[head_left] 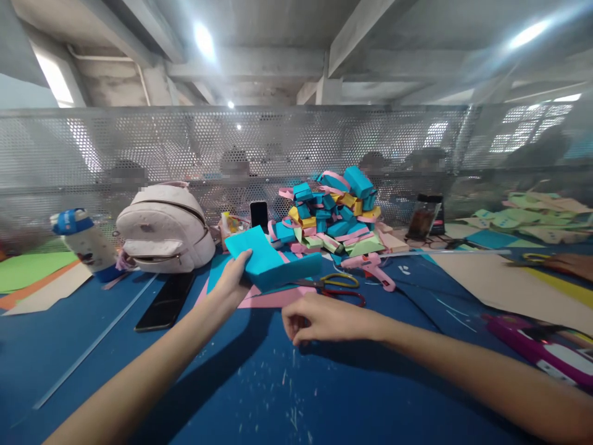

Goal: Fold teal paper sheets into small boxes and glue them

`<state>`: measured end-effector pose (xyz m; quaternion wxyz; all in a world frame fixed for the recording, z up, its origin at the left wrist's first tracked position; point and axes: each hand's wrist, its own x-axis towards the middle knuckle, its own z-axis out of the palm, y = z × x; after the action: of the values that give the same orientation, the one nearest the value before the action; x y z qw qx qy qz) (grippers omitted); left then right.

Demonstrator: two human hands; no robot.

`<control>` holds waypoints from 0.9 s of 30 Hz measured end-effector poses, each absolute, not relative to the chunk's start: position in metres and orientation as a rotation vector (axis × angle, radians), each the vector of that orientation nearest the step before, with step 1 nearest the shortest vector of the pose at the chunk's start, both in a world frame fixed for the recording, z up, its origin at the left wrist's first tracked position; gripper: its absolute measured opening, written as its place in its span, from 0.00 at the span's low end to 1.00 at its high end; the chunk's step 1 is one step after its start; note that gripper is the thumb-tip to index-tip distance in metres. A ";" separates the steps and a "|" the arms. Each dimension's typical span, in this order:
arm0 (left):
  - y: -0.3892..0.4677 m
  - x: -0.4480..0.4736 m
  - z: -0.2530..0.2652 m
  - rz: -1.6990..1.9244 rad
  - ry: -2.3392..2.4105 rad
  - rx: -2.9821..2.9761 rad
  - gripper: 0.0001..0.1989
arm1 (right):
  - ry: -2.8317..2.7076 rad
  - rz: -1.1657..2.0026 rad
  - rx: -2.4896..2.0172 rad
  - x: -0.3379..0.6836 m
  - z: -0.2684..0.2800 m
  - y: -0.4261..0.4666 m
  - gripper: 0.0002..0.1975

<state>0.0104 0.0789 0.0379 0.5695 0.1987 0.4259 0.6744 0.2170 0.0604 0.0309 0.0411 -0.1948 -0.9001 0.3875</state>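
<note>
Blue paper [264, 254], left grip [235, 277] pinching it, right grip [317, 316] half-open, empty, blue table [222, 402], perforated screen [296, 133], concrete ceiling [273, 25]

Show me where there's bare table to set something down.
Widest patch: the blue table at the front, between the left forearm and right forearm, dotted with pale flecks. Another lies left of the left forearm, nearer than the black phone, crossed by a thin strip. Farther back is crowded: paper pile, scissors, pink glue gun.
</note>
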 end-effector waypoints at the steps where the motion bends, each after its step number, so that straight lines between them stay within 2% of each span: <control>1: 0.080 0.008 0.039 1.588 0.998 0.465 0.16 | -2.765 1.203 -0.541 0.211 0.031 0.057 0.07; 8: 0.087 -0.012 0.045 1.590 1.028 0.443 0.14 | -2.788 1.074 -0.190 0.154 0.016 0.042 0.05; 14: 0.091 -0.030 0.049 1.611 1.039 0.410 0.15 | -2.676 1.110 -0.192 0.092 0.004 0.044 0.08; 18: 0.090 -0.037 0.053 1.638 1.044 0.394 0.16 | -2.685 1.086 -0.271 0.058 -0.001 0.049 0.04; 23: 0.087 -0.039 0.055 1.652 1.058 0.384 0.16 | -2.735 0.889 -0.409 0.037 -0.008 0.051 0.17; 27: 0.086 -0.039 0.056 1.663 1.059 0.379 0.16 | -2.705 0.786 -0.388 0.035 -0.013 0.051 0.16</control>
<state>-0.0389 0.0859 0.0562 0.5370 0.1594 0.4448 0.6989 0.0350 0.0513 -0.0130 0.1486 -0.1350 -0.9407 0.2734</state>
